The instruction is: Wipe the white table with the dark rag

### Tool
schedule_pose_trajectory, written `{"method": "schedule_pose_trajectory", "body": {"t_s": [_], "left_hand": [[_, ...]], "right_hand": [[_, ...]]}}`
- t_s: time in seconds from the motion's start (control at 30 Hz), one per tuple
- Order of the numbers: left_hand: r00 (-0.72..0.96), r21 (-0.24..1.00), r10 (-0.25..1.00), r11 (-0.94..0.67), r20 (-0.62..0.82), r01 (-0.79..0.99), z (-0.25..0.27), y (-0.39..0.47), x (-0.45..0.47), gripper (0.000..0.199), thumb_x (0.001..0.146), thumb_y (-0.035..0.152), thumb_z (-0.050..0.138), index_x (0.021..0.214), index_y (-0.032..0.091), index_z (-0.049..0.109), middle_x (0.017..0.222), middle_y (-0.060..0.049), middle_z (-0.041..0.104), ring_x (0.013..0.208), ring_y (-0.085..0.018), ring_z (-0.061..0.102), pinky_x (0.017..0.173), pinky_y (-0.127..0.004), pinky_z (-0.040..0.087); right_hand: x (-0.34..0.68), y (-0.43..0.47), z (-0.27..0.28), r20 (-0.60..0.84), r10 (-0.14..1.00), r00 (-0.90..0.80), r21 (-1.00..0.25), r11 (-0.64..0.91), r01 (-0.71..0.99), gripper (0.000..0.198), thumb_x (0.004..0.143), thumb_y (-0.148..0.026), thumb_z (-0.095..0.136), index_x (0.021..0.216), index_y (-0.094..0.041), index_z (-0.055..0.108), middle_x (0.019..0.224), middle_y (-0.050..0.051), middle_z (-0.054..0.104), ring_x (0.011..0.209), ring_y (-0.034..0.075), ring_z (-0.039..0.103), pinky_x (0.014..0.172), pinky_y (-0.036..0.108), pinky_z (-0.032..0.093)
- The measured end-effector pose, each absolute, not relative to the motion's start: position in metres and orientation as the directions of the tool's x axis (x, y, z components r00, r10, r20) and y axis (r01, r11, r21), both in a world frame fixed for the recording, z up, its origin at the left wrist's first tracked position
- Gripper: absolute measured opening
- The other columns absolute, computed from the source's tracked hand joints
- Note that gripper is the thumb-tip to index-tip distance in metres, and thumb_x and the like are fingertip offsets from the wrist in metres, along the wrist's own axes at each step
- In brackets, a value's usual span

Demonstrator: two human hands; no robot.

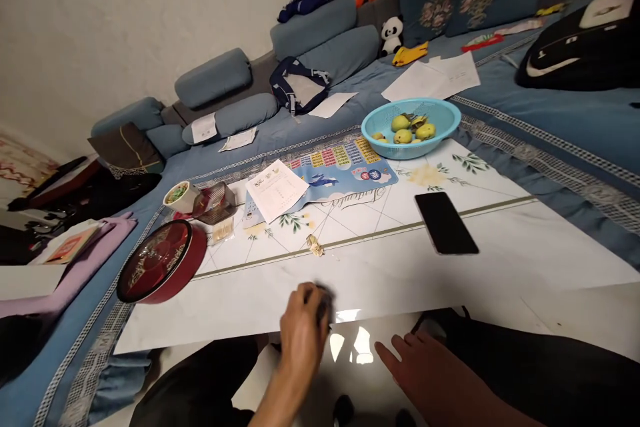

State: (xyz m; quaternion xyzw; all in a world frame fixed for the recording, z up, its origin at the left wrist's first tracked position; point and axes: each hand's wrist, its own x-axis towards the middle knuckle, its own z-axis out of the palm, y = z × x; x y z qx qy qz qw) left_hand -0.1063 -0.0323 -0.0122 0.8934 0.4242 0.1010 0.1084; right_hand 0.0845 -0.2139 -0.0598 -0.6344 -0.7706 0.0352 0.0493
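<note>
My left hand (303, 323) is closed around a small dark object (326, 303) at the near edge of the white table (245, 303). Motion blurs the object, and its kind cannot be made out. My right hand (423, 363) holds nothing and hangs below the table edge beside my right knee, its fingers apart. A small crumpled pale scrap (315, 245) with crumbs lies on the tabletop beyond my left hand. To the right rests a black smartphone (447, 223), screen up and dark.
At the left stand a round dark-red lidded box (160, 263), a clear brown container (215, 203) and a paper cup (181, 197). A white sheet (277, 190) overlaps a blue printed chart (345, 177). A blue basket (370, 133) holds green fruit. A blue sofa (505, 100) borders the table.
</note>
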Motion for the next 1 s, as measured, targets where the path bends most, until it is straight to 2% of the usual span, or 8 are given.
{"method": "schedule_pose_trajectory", "body": {"t_s": [0.13,0.3,0.5,0.6,0.7,0.8,0.87,1.0], "left_hand": [[0.633,0.158,0.774,-0.628,0.029,0.762,-0.024,-0.027,-0.068,0.024,0.099,0.02,0.059,0.118,0.03,0.07,0.132,-0.011,0.066,0.11,-0.032,0.063,0.066,-0.035,0.057],[0.535,0.149,0.84,-0.543,0.092,0.826,-0.007,0.008,-0.025,0.026,0.103,0.02,0.053,0.123,0.026,0.068,0.137,-0.015,0.061,0.111,-0.032,0.062,0.07,-0.036,0.056],[0.761,0.153,0.646,-0.759,0.059,0.633,-0.035,-0.053,-0.014,0.037,0.102,0.012,0.053,0.128,0.034,0.067,0.139,-0.01,0.062,0.111,-0.029,0.059,0.07,-0.035,0.058],[0.758,0.118,0.649,-0.759,0.058,0.641,-0.036,-0.034,0.005,0.036,0.104,0.012,0.05,0.128,0.03,0.069,0.137,-0.012,0.062,0.113,-0.032,0.059,0.074,-0.038,0.059],[0.703,0.257,0.704,-0.702,0.105,0.665,-0.005,0.002,0.016,0.024,0.106,0.023,0.054,0.122,0.026,0.072,0.128,-0.013,0.064,0.107,-0.03,0.063,0.079,-0.039,0.059],[0.628,0.441,0.725,-0.68,0.283,0.586,0.031,0.02,0.015,0.031,0.109,0.033,0.054,0.137,0.028,0.067,0.138,-0.011,0.061,0.115,-0.027,0.066,0.095,-0.039,0.058],[0.621,0.478,0.709,-0.695,0.334,0.537,0.042,0.021,0.014,0.038,0.11,0.032,0.052,0.146,0.027,0.061,0.145,-0.013,0.057,0.122,-0.028,0.065,0.103,-0.041,0.056],[0.654,0.524,0.7,-0.687,0.288,0.504,0.038,0.02,0.018,0.034,0.111,0.029,0.046,0.139,0.024,0.065,0.136,-0.012,0.065,0.12,-0.028,0.068,0.106,-0.044,0.056]], "right_hand": [[0.083,-0.213,-0.059,-0.003,0.98,-0.197,-0.108,0.195,0.975,0.048,0.077,-0.012,0.069,0.123,-0.025,0.066,0.085,0.005,0.068,0.076,0.024,0.065,0.069,0.036,0.041],[0.086,-0.21,-0.055,-0.088,0.984,-0.152,-0.101,0.143,0.985,0.048,0.085,-0.016,0.071,0.131,-0.027,0.064,0.089,0.006,0.071,0.079,0.025,0.067,0.069,0.035,0.043],[0.09,-0.207,-0.052,-0.155,0.98,-0.122,-0.081,0.11,0.991,0.046,0.088,-0.013,0.07,0.133,-0.023,0.068,0.101,0.01,0.076,0.087,0.028,0.072,0.076,0.038,0.048],[0.091,-0.203,-0.046,-0.173,0.97,-0.171,-0.091,0.157,0.983,0.044,0.089,-0.013,0.069,0.132,-0.022,0.068,0.101,0.01,0.076,0.085,0.026,0.072,0.074,0.036,0.046],[0.091,-0.199,-0.041,-0.166,0.971,-0.174,-0.101,0.159,0.982,0.037,0.089,-0.013,0.069,0.125,-0.021,0.071,0.095,0.008,0.075,0.082,0.025,0.072,0.072,0.035,0.045],[0.089,-0.196,-0.039,-0.135,0.976,-0.172,-0.123,0.156,0.98,0.037,0.088,-0.011,0.068,0.124,-0.019,0.07,0.094,0.009,0.075,0.081,0.025,0.071,0.071,0.035,0.045],[0.087,-0.193,-0.038,-0.161,0.973,-0.166,-0.133,0.146,0.98,0.035,0.089,-0.01,0.068,0.122,-0.019,0.072,0.094,0.01,0.075,0.082,0.026,0.072,0.071,0.036,0.046],[0.083,-0.187,-0.034,-0.23,0.957,-0.178,-0.133,0.15,0.98,0.025,0.088,-0.01,0.068,0.112,-0.017,0.075,0.092,0.013,0.076,0.081,0.029,0.073,0.07,0.037,0.049]]}}
